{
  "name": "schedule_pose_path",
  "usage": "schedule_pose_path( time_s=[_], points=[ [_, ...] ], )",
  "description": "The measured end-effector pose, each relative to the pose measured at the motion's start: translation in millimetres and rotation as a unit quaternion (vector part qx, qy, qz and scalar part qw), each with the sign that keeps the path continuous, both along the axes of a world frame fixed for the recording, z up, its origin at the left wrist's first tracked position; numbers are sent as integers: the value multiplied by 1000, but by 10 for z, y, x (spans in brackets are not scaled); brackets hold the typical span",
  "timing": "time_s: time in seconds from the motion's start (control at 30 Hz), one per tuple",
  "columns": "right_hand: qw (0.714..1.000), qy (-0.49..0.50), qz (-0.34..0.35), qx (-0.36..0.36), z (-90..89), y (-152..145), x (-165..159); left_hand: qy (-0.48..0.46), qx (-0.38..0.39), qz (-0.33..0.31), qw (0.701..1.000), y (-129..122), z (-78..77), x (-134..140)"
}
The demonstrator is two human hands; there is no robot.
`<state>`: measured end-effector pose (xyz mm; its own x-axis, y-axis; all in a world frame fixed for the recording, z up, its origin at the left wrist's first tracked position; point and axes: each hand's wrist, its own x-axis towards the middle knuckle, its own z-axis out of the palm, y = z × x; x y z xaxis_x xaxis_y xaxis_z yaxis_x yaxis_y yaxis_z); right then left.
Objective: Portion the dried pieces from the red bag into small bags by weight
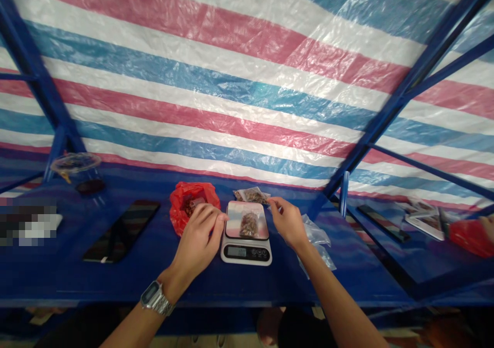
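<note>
A white kitchen scale [227, 253] stands before me, its display seeming to read about 10.0. On its pan lies a small clear bag of brownish dried bits [249, 225]. My left hand [203, 235] hovers at the scale's left side, fingers loosely bent and thumb apart, holding nothing visible. Just behind it sits an open red plastic bag [178, 209] with reddish-brown pieces and a small packet inside. My right hand [287, 220] is past the scale's right edge, its thumb and forefinger pinched at the right corner of a filled plastic bag [250, 195] lying behind the scale.
Clear empty plastic bags [318, 240] lie under and beside my right forearm. A dark phone [121, 232] and a clear plastic cup [87, 175] are on the left of the blue table [239, 291]. Blue metal posts [386, 124] and a striped sheet [216, 90] close off the back.
</note>
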<state>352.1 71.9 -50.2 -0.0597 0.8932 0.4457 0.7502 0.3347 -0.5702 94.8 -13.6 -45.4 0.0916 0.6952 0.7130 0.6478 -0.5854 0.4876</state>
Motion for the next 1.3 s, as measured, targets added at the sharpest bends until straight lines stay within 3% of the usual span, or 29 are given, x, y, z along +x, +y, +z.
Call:
schedule_pose_path(
  time_s=[0.23,0.53,0.67,0.83,0.93,1.1,1.3],
  points=[
    [998,-48,37,-5,-15,6,-85,17,2,1,1000,-121,-2,-167],
    [998,-49,29,-17,-37,16,-189,17,7,-2,1000,-251,-34,-283],
    [993,39,112,-30,25,-6,-283,-10,-25,-5,1000,-252,-59,-206],
    [947,169,259,-84,237,-219,-492,-143,-124,44,981,-91,-115,-22],
    [921,230,297,-102,300,-315,-592,-222,-205,-22,953,45,-126,85],
    [903,311,276,-111,252,-280,-595,-307,-205,-34,929,184,-129,222],
    [949,248,192,-19,143,-267,-577,-236,-151,-26,960,169,-165,301]
  ],
)
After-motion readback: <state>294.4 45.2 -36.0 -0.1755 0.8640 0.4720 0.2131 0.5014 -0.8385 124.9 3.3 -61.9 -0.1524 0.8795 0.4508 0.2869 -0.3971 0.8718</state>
